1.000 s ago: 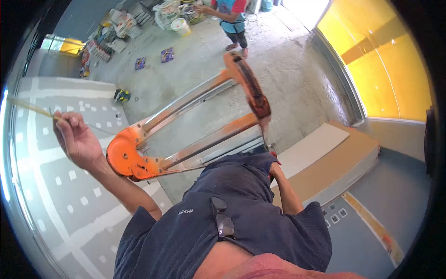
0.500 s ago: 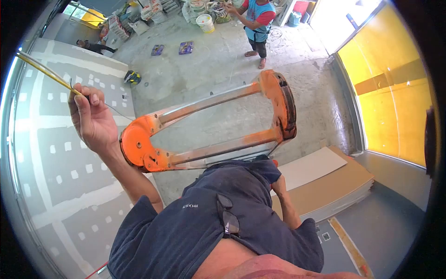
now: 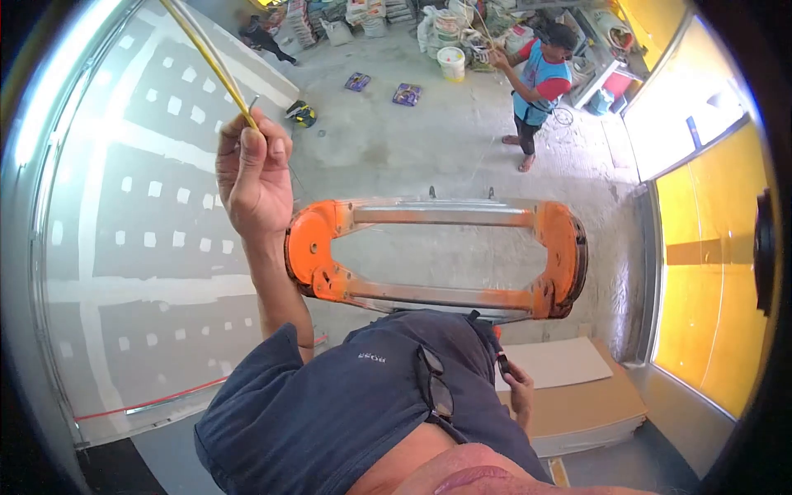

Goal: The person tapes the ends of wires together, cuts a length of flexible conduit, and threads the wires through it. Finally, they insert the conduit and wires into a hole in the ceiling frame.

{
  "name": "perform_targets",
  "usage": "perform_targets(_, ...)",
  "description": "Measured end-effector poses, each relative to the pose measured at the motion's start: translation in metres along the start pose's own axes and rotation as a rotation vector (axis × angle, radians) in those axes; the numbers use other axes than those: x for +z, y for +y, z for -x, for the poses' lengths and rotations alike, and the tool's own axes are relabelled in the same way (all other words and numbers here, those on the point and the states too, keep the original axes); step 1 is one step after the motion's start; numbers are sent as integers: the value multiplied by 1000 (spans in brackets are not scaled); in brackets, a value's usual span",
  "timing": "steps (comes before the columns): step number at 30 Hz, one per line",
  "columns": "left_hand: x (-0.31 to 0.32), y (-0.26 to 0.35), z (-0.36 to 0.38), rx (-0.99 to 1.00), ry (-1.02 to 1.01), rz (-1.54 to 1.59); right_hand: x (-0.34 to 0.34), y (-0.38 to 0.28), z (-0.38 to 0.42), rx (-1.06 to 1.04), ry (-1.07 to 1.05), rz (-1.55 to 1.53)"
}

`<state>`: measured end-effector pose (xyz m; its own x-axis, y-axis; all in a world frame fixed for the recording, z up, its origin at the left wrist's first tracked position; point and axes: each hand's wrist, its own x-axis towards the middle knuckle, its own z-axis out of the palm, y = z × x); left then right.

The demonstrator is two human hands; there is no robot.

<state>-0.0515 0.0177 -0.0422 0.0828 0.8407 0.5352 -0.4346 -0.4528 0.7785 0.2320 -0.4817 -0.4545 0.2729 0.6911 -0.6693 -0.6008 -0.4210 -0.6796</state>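
My left hand [image 3: 257, 169] is raised at the left. Its thumb and fingers pinch the end of a yellow electrical wire [image 3: 216, 70], with a pale strand running beside it up to the top edge. A short bent dark tip pokes up from between the fingers. Beneath my left wrist is the top of a stepladder [image 3: 312, 247], with orange end pieces and paint-smeared metal rails. Down by my right hip, my right hand [image 3: 520, 388] has its fingers curled round a small dark object [image 3: 503, 363], partly hidden and too small to name.
Patched plasterboard [image 3: 165, 214] stretches along the left. Stacked boards [image 3: 577, 404] lie at the lower right, near yellow panels [image 3: 701, 272]. A person in a blue and red top [image 3: 540, 87] stands ahead by a white bucket [image 3: 451, 64]. Another person [image 3: 264, 40] is farther back.
My view has turned, so the ladder top and room appear shifted right and more level. My left hand still pinches the wire. A dark object now shows at my right hand.
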Motion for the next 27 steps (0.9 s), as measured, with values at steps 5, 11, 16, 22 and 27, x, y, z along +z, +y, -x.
perform_targets(5,5,5,5,-21,60,-50,-57,-124,-83,-23,94,369)
perform_targets(11,5,7,2,-34,52,-84,-45,-302,-350,-465,36,672)
perform_targets(16,-13,0,6,-31,151,-216,86,-443,-457,-927,15,1230)
perform_targets(22,3,-1,-5,-35,48,-116,185,-491,-529,-594,-89,244)
perform_targets(27,-7,-5,-12,-28,72,-166,205,-485,-574,-541,-91,238)
